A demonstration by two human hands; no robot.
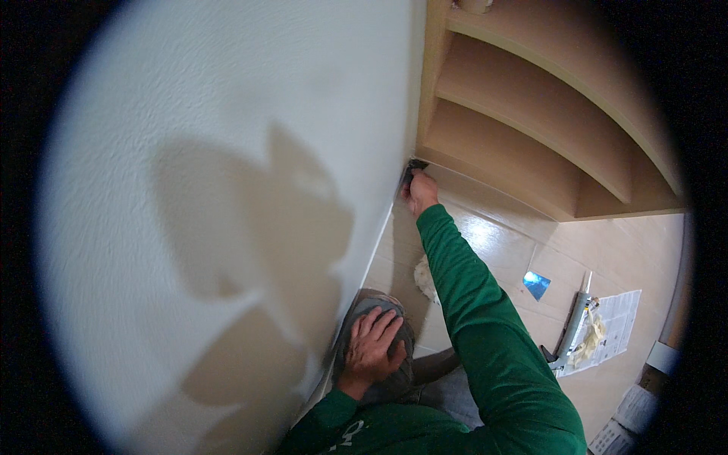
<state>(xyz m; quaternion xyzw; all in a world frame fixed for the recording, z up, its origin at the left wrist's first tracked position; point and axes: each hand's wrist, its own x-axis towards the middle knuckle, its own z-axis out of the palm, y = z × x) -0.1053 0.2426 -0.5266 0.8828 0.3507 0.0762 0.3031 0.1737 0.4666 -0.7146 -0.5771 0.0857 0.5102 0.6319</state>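
My right hand [422, 192] reaches forward in a green sleeve and is closed on a small dark tool [412, 171]. The tool is pressed into the corner where the white wall [227, 189] meets the base of the wooden shelf unit [523, 144]. My left hand [373, 346] lies flat with fingers spread on my bent knee in grey trousers, close to the wall. It holds nothing.
On the pale wooden floor [493, 243] lie a caulking gun [574, 322] on a sheet of paper [616, 326], a crumpled yellowish glove beside it, a small blue scraper blade [536, 284] and a white rag [425, 279]. More papers sit at the lower right.
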